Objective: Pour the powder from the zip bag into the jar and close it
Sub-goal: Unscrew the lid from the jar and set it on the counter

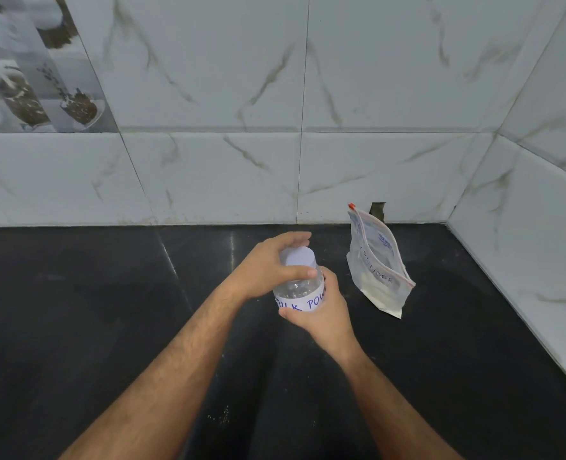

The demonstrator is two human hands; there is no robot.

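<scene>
A clear plastic jar (300,291) with a white paper label reading "MILK POW" is held above the black counter (109,327). My right hand (324,313) wraps around its lower body from the right. My left hand (268,263) grips the white lid (297,257) on top, thumb in front and fingers behind. The jar looks see-through with no powder visible. A zip bag (379,267) with a red slider and "POWDER" written on it stands upright to the right, with white powder in its bottom. Neither hand touches the bag.
White marble-look tiled walls (308,177) close the counter at the back and on the right, forming a corner behind the bag. A small dark hole in the wall (377,209) sits just behind the bag. A decorative picture tile (36,78) is at the upper left.
</scene>
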